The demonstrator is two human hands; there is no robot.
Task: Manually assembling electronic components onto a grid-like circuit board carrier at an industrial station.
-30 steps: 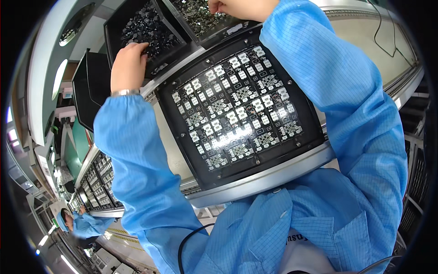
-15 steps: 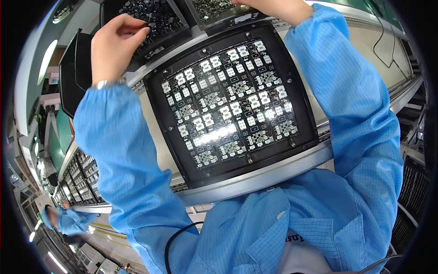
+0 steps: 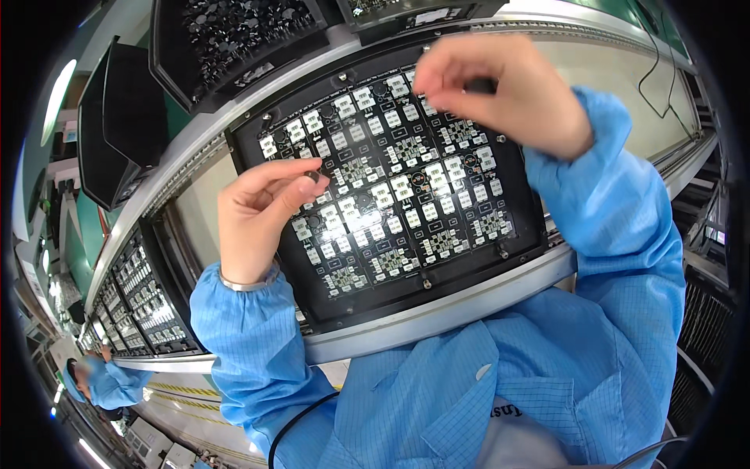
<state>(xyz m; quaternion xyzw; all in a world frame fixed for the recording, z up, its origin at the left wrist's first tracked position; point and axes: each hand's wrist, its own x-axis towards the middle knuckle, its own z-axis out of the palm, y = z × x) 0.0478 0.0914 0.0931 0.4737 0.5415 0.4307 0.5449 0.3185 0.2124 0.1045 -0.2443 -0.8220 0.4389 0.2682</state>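
A black frame [image 3: 367, 291] holds a panel of circuit boards [image 3: 351, 168] with rows of white connectors and small chips. Over the panel's left side, my left hand [image 3: 262, 207] is closed in a pinch on a small black component [image 3: 314, 177], its tips just above the boards. My right hand [image 3: 508, 90] hovers over the far right part of the panel, thumb and fingers brought together. Whatever it holds is hidden by the fingers; a dark patch shows between them. Several dark round parts are seated among the connectors.
Beyond the frame stand a black bin [image 3: 250, 74] of black leaded components and another bin [image 3: 414, 22] of small parts. A black tray [image 3: 117, 129] is at the far left. More board frames [image 3: 144, 293] line the metal rail, near a person in blue [image 3: 109, 379].
Both hands have come back from the bins to above the board panel. The left hand moved right and nearer; the right hand moved nearer. The view has shifted slightly.
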